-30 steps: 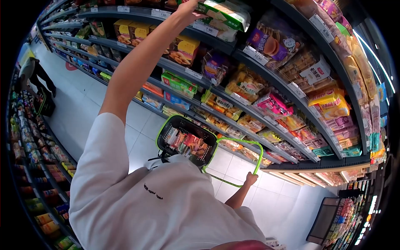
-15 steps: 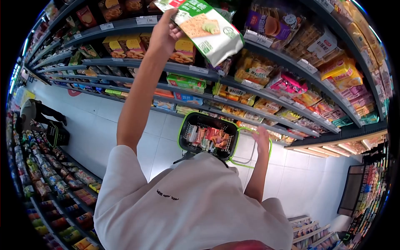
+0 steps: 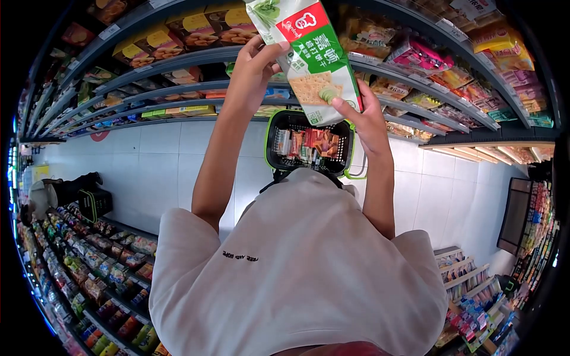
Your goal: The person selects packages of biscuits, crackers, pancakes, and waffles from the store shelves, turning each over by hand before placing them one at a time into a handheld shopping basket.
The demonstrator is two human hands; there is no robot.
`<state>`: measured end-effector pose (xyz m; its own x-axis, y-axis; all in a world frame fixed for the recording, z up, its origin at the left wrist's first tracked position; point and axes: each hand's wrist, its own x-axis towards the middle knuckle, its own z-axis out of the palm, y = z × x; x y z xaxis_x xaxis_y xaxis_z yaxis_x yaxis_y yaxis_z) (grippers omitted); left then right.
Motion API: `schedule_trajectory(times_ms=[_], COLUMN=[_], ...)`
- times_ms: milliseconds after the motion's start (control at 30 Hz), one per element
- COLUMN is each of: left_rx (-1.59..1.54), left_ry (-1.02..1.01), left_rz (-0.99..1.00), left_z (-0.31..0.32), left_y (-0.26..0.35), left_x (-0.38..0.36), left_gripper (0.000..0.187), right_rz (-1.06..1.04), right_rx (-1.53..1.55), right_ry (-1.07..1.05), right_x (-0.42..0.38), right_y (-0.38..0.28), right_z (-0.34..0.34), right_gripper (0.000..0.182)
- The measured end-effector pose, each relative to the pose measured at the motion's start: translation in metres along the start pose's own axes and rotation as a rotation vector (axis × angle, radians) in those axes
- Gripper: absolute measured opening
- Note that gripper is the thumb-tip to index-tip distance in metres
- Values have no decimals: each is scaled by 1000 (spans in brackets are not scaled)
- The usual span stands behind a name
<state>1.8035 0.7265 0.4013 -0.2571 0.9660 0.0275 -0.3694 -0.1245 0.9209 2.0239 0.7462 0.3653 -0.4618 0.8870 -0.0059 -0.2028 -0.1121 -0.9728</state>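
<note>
A green, white and red packet of crackers [image 3: 313, 65] is held up in front of the shelves, its printed front turned toward me. My left hand [image 3: 256, 66] pinches its left edge, thumb on the front. Lower down on the right side, my right hand [image 3: 369, 121] grips it with the thumb over the front and the fingers behind. Below the packet, close to my body, is a black shopping basket [image 3: 270, 142] with a green rim. Several packaged goods [image 3: 312, 143] lie in it.
Ahead run curved-looking shelves [image 3: 196, 89] with boxed and bagged biscuits. Behind me on the left stand racks of snacks [image 3: 101, 267]. Farther left in the aisle is another person [image 3: 44, 199] near a black basket [image 3: 95, 203]. A low rack [image 3: 463, 276] stands at right.
The cracker packet has come down and closer, turning more upright. My right hand has risen from beside the basket handle and taken hold of the packet's right side.
</note>
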Motion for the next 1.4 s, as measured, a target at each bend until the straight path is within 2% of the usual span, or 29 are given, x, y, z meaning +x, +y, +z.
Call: schedule_trajectory(times_ms=[67,133,200,300,333,400,467,533,567,600,667,833,933,1067,1200,1300,1367,1400], left_rx=[-63,-178,-215,-298,-298,-253,-266,-289,-269,-268,-353,-290,-257,-185,-137,-169,-276,-332], left_ry=[-4,-80,-84,-253,-259,-404,-394,-359,-312,-312,-364,-252,-219,-203,-91,-49,16,52], left_rz=[-61,-34,-30,-13,-20,13,-3,-29,-14,-15,0,-47,-68,-103,-134,-250,-419,-503], left_z=[-1,-5,-8,-17,-16,-12,-9,-9,-12,-14,-14,0,2,-3,1,-9,-19,-25], left_y=[-3,-13,-20,-32,-32,-31,-32,-31,-35,-37,-34,-19,-18,-28,-45,-80,-110,-124], left_x=[-2,1,1,11,13,17,15,13,13,14,13,7,5,3,-8,-20,-31,-37], left_gripper=[35,30,30,60,60,69,69,68,61,61,45,44,45,45,44,44,44,44], right_rz=[-111,-140,-214,-318,-388,-421,-459,-438,-437,-372,-307,-185,-85,-17,-29,-5,174,188], right_rx=[-166,-191,-477,-602,-664,-676,-689,-650,-650,-581,-511,-233,-104,-69,-111,-216,-277,-285], right_ry=[63,109,186,269,284,304,319,316,318,305,293,157,154,126,104,65,20,11], right_x=[-3,-6,-11,-14,-14,-14,-14,-14,-15,-16,-16,-16,-19,-19,-19,-18,-18,-17], right_y=[2,4,-7,-13,-14,-11,-10,-9,-10,-12,-11,-4,-10,-10,2,15,23,34], right_z=[0,-2,-1,-1,-2,-6,-10,-13,-13,-12,-14,-22,-16,-15,-13,-16,-19,-24], right_gripper=[55,54,52,49,49,49,50,49,49,49,49,57,60,58,56,53,50,50])
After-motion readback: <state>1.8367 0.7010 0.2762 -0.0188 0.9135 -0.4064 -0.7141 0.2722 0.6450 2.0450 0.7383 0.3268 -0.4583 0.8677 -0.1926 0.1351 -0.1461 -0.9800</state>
